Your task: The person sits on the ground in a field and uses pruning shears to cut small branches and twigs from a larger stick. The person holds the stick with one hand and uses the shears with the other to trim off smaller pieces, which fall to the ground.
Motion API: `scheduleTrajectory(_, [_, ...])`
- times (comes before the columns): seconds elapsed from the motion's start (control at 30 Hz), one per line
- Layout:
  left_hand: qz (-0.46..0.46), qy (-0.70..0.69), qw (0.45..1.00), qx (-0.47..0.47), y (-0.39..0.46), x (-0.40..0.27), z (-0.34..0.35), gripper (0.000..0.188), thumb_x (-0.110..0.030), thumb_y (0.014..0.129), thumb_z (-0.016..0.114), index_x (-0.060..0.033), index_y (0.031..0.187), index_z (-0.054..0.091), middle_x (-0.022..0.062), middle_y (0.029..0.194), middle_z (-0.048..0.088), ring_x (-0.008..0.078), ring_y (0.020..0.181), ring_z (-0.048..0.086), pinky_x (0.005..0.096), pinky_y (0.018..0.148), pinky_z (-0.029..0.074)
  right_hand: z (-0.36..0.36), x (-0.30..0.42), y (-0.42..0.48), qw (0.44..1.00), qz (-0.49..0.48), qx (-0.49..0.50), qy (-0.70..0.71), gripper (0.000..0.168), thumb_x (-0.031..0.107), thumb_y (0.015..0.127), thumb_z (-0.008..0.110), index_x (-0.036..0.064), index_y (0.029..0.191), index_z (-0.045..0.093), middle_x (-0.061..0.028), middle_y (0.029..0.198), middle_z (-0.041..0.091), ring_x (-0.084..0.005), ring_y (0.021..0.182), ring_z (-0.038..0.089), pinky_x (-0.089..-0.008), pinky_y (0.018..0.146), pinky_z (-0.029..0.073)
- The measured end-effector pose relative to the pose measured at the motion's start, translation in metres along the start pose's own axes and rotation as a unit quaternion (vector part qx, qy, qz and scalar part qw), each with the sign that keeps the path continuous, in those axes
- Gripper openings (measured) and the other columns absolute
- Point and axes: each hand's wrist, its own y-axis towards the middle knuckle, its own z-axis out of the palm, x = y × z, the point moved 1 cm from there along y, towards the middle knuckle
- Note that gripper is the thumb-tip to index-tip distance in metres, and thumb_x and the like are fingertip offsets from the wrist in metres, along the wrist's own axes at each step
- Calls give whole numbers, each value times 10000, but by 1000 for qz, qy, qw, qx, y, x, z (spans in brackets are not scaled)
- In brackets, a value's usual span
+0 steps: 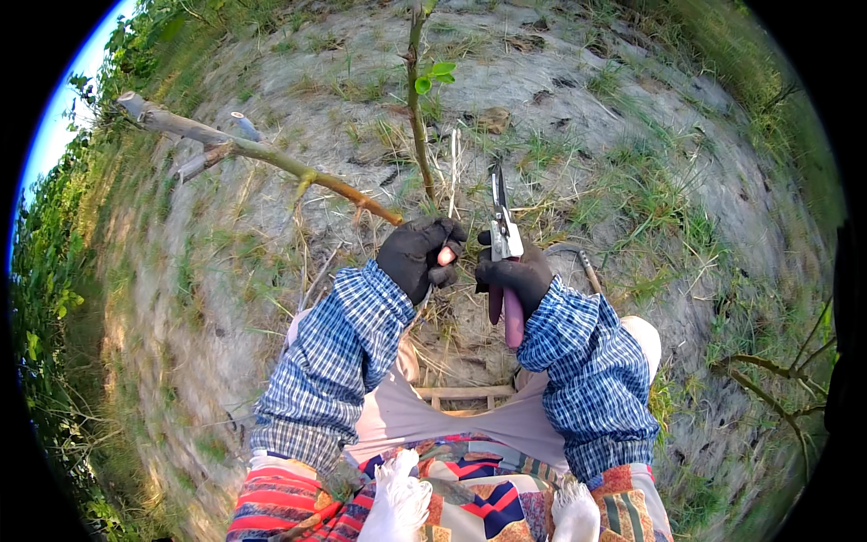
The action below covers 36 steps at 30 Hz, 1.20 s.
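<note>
My left hand (421, 254), in a dark glove that leaves a fingertip bare, is curled closed around a thin pale stem (425, 302), which shows just below it. The lower end of a thick branch (298, 164) passes behind this hand; whether the fingers touch it is hidden. My right hand (518, 271), also gloved, grips pruning shears (504, 237) by their pinkish handles. Their blades point away from me, and how far apart they stand is hard to tell. Straight ahead rises a slender thorny stem (414, 101) with a few green leaves.
Sawn stubs top the thick branch at left. Behind my right wrist lies what looks like a sickle (590, 272). A low wooden frame (467, 393) sits between my legs. Bare branches (769, 369) reach in at right; leafy growth (51, 271) borders the left. Grass tufts dot sandy ground.
</note>
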Motion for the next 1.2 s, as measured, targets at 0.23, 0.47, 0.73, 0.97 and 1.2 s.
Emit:
scheduleTrajectory(0.23, [50,-49,997,22,-7,-19,-9,239,-213,957,423,6,1018,497,-19,618,432,66,424,300,243,466,313,9,-3,-5,981,-27,168,96,627,108,637,664,-42,1194,419,-113,832,575,-202,748,590,-320,664,516])
scheduleTrajectory(0.47, [33,-127,991,34,-5,-24,-17,201,-147,938,396,2,1044,481,-41,621,438,57,398,284,246,439,305,18,-10,-10,933,-62,326,142,609,94,667,694,-11,1200,420,-113,874,573,-203,781,609,-282,547,537])
scheduleTrajectory(0.73, [16,-170,984,57,-8,-24,-11,243,-199,972,394,7,1069,480,-27,638,453,48,386,281,212,396,299,22,-9,-17,907,-26,405,108,555,108,663,764,-32,1115,475,-110,858,580,-160,695,606,-254,527,523])
scheduleTrajectory(0.97, [9,-160,987,32,-6,-20,-13,256,-193,967,421,24,1080,495,-22,645,493,47,375,337,184,351,322,14,-23,-13,919,-26,393,7,349,88,639,695,-29,937,556,-88,695,612,-152,554,596,-273,521,498])
scheduleTrajectory(1.2, [5,-151,989,5,-9,-19,-8,251,-201,964,428,20,1065,489,-11,640,499,45,376,378,172,334,345,22,-12,-19,927,10,369,70,342,49,631,688,-22,940,559,-107,705,618,-170,579,619,-278,535,507])
